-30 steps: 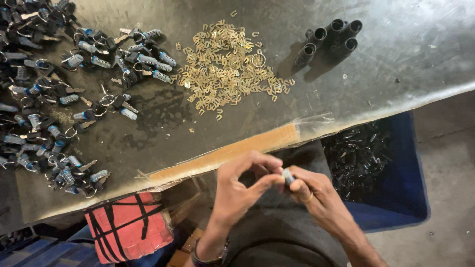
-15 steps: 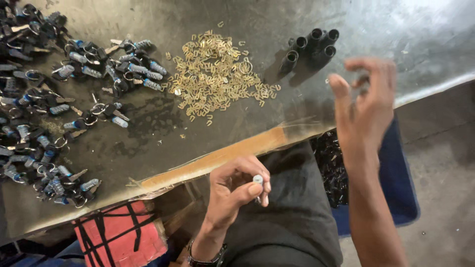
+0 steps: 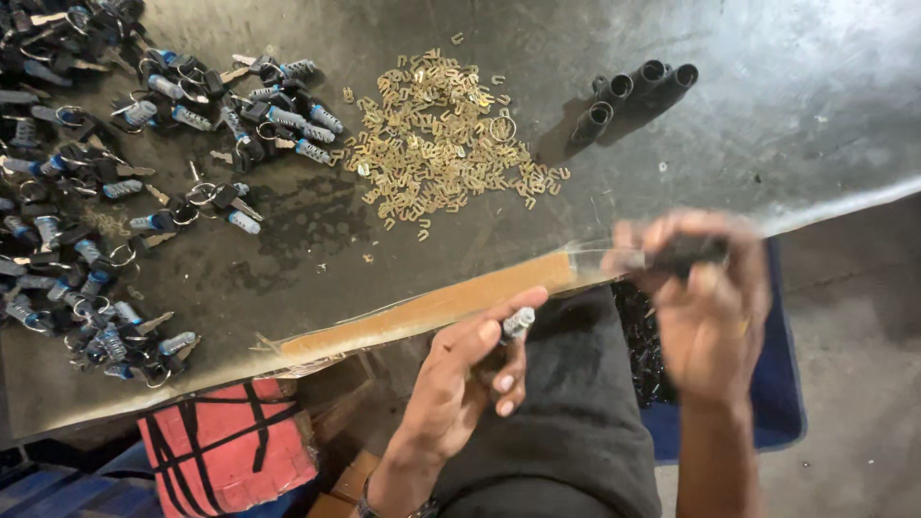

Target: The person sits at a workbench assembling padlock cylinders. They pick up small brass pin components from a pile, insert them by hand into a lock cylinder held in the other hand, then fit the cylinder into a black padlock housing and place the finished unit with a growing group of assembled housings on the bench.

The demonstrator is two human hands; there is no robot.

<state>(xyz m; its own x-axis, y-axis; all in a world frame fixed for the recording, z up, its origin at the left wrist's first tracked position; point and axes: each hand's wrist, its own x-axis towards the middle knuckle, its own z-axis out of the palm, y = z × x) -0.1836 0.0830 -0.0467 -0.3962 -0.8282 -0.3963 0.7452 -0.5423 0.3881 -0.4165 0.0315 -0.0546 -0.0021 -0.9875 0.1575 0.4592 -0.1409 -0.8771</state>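
I count two hands at work: my left hand pinching one small silver lock cylinder, and my right hand gripping one dark tube-shaped piece, blurred. On the table, near the far right corner, I make out four black tubes lying in a cluster. One heap of small brass clips sits mid-table, far too many to count, with one wire ring on its right edge. Along the left edge lies a spread of keyed cylinders, dozens, uncountable. Below the near edge I see one red bag and one blue bin.
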